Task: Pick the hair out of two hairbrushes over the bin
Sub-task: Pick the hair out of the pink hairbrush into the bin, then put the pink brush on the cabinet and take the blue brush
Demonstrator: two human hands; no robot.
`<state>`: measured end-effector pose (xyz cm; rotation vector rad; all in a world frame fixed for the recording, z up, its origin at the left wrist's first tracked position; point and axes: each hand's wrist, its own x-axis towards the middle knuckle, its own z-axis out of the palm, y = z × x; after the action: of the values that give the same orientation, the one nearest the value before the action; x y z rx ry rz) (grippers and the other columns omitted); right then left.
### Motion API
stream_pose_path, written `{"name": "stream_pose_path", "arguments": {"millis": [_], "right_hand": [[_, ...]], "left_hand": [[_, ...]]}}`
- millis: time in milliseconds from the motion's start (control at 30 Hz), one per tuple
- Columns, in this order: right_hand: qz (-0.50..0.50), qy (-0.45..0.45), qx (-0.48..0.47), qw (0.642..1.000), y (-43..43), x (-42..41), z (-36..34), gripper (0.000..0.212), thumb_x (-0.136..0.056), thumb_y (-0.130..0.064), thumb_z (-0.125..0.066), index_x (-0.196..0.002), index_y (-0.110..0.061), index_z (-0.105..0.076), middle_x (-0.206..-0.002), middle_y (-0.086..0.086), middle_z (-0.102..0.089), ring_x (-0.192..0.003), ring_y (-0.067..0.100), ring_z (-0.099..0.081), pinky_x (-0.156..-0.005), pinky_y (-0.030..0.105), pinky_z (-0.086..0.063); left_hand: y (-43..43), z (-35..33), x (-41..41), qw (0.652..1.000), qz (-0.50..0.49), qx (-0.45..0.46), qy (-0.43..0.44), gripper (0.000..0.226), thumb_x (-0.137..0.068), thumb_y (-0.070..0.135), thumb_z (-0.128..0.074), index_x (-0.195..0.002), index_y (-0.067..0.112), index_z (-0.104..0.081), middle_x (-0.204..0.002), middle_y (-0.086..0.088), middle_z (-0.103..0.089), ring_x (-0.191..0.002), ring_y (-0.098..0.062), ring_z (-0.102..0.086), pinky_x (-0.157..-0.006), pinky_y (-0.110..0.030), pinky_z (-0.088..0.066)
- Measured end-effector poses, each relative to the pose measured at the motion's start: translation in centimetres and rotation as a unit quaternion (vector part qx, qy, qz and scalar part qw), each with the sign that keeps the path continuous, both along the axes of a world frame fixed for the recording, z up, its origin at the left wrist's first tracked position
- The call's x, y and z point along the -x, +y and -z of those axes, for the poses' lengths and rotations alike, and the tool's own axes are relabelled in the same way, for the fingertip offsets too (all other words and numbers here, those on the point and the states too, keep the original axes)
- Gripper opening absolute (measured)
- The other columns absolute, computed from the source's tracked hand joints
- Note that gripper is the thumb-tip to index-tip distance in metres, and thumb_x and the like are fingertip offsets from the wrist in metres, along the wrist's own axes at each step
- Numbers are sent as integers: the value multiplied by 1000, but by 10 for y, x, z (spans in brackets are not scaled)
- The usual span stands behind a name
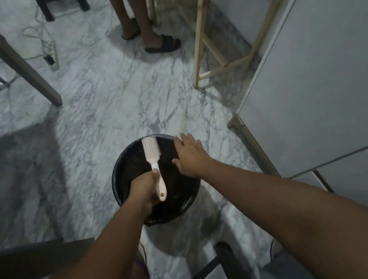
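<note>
Left hand (144,190): clamped on pale pink plastic hairbrush (154,165) handle; light, stiff, likely slick. Right hand (189,156): fingers spread, empty, above round black bin (115,176). Keep your handle grip.

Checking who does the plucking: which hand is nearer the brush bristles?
Right. The right hand hovers open just beside the bristles; the left hand grips the brush handle, lower down, over the bin.
</note>
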<state>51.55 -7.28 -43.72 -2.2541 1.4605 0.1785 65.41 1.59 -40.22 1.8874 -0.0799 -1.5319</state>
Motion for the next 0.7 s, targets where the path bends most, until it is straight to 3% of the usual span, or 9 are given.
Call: {"name": "stream_pose_path", "arguments": {"millis": [200,300,433,600,700], "right_hand": [[63,-19,61,996,-37,47,-168,78,-100,-38,-50,-157,-7,-7,-163,19,-7,-151,38,-5,-122,55,-13],[120,-42,103,987,-52,88,-249,73,-99,-36,-51,-154,-6,-15,-161,19,-14,-150,39,-10,-120,56,-17],[219,-56,151,962,-66,171,-343,63,-92,-27,-59,-145,-7,-32,-153,18,-28,-143,38,-25,-114,55,-30],[335,-1,193,922,-45,299,-417,63,-99,-27,-49,-151,-4,-23,-159,19,-21,-147,40,-17,-116,56,-24],[402,24,193,895,-13,366,-437,63,-100,-27,-48,-152,-5,-20,-160,19,-18,-148,40,-15,-117,57,-23]], "left_hand": [[-59,-162,42,995,78,58,-8,33,-96,28,-60,-121,6,-61,-97,-13,-64,-84,-27,-61,-60,-36,-49],[-88,-242,81,985,144,91,-22,31,-96,28,-61,-119,8,-63,-96,-12,-63,-81,-26,-60,-59,-35,-48],[-125,-331,153,959,243,143,-32,30,-96,29,-60,-120,9,-62,-97,-9,-65,-82,-23,-61,-61,-35,-48],[-148,-400,273,914,363,178,-5,31,-98,28,-59,-120,7,-59,-117,-14,-65,-101,-29,-63,-77,-42,-53],[-137,-421,350,880,436,187,27,35,-97,28,-60,-124,6,-59,-115,-12,-64,-91,-25,-63,-66,-38,-51]]}}
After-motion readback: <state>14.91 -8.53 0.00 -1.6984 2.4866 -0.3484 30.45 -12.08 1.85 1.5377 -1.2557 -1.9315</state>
